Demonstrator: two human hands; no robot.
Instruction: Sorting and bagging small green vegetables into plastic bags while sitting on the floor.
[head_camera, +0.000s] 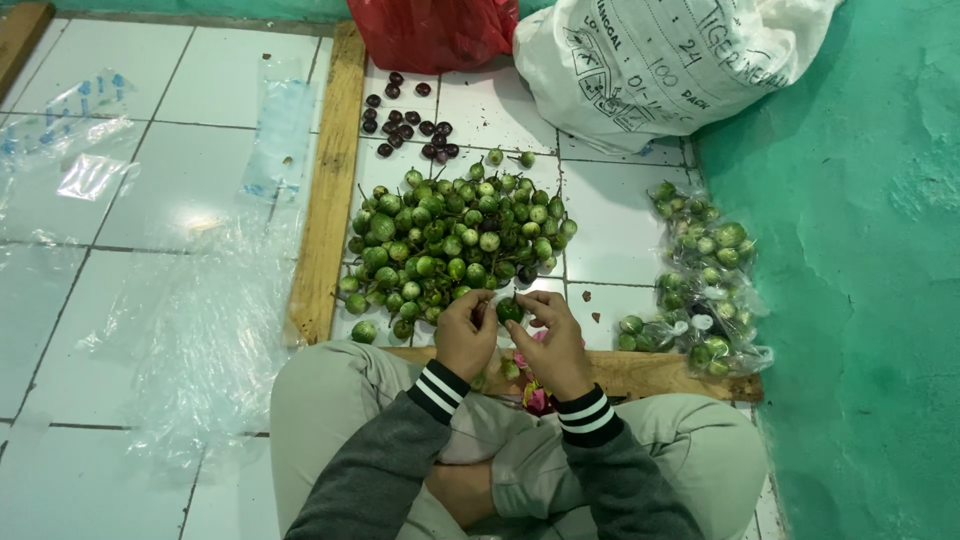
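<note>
Pinching one small round green fruit (509, 310) between the fingertips of both hands, the person sits cross-legged on the tiled floor (180, 170). The left hand (466, 332) is curled nearly closed, its fingers on the fruit's left side; the right hand (553, 340) is likewise closed around it from the right, so the fruit is gripped by both, just at the near edge of the big pile of green fruits (455, 240).

Beyond the pile, on its far side, lies a loose scatter of dark purple fruits (408, 122), and past those a red plastic bag (432, 30) and a white woven sack (650, 60). To the right of the pile, against the green wall (860, 270), sit clear packets filled with green fruits (705, 280). To the left of the pile runs a wooden plank (330, 180), with crinkled clear plastic sheets (190, 320) beyond it; a second plank (640, 372) lies between pile and knees.

The fruits look smooth, glossy and hard, many with thin stems; the tiles are slick and white. Judged from this, a round fruit could easily slip from the fingertips and roll over the glazed tile, or a nudge from a wrist could send the heap's near edge spilling over the plank.
</note>
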